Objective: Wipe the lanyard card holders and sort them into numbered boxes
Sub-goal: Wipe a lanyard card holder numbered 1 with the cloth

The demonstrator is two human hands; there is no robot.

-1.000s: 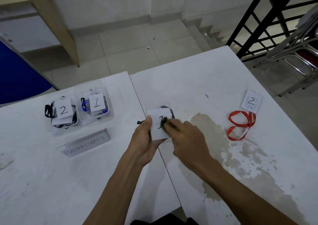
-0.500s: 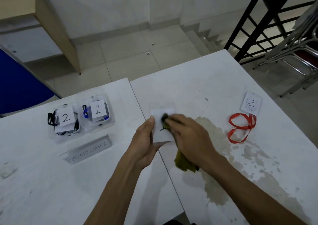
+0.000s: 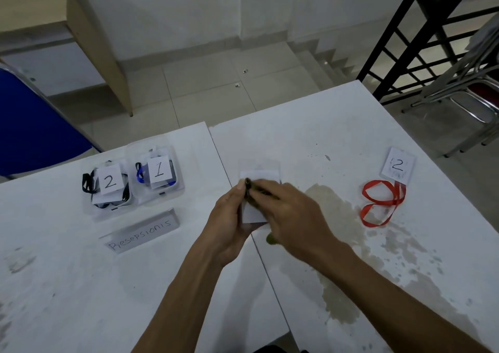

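Observation:
My left hand (image 3: 229, 223) holds a clear card holder (image 3: 255, 171) with a white card inside, over the seam between two white tables. My right hand (image 3: 294, 217) presses an olive-green cloth (image 3: 271, 240) against the card's face; most of the cloth is hidden under the fingers. At the left stand two clear boxes: one labelled 2 (image 3: 108, 183) with black lanyards, one labelled 1 (image 3: 159, 173) with a blue lanyard. A card holder marked 2 (image 3: 397, 165) with a red lanyard (image 3: 380, 202) lies at the right.
A nameplate reading "Resepsionis" (image 3: 141, 232) lies in front of the boxes. A brownish stain (image 3: 334, 244) spreads over the right table (image 3: 337, 125). A blue chair (image 3: 32, 131) stands far left; a black railing (image 3: 421, 41), stairs and metal chairs stand at the right.
My right hand has slid the cloth across the card toward the left thumb, and more of the cloth is tucked under the hand. The view has shifted slightly.

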